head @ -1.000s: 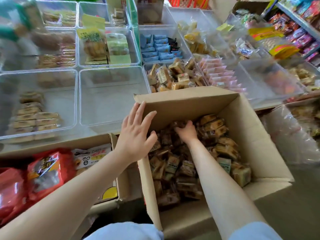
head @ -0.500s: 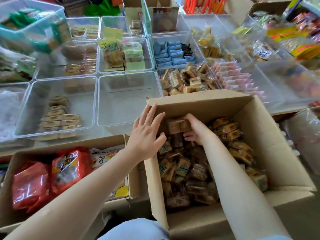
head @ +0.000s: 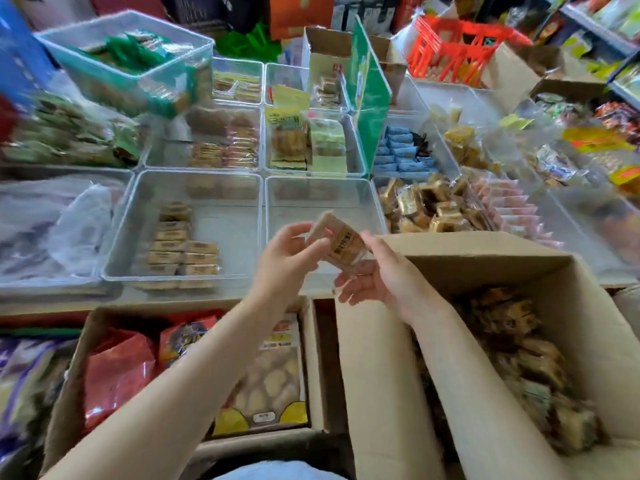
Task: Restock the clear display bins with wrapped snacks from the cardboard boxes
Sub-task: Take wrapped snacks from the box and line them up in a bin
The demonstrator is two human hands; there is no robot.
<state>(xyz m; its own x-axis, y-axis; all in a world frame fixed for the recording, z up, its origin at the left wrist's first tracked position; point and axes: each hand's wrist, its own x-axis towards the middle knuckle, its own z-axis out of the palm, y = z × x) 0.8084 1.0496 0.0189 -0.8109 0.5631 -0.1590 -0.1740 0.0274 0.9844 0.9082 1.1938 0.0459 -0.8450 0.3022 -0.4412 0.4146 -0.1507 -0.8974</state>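
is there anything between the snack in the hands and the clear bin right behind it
Nothing visible. Both the left hand and right hand hold the wrapped snack just above the near rim of the clear bin, whose top is open and floor looks bare.

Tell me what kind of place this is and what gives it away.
Most likely a snack shop's bulk display. Clear bins hold rows of wrapped snacks, a stocked shelf runs along the right, and an orange shopping basket sits behind.
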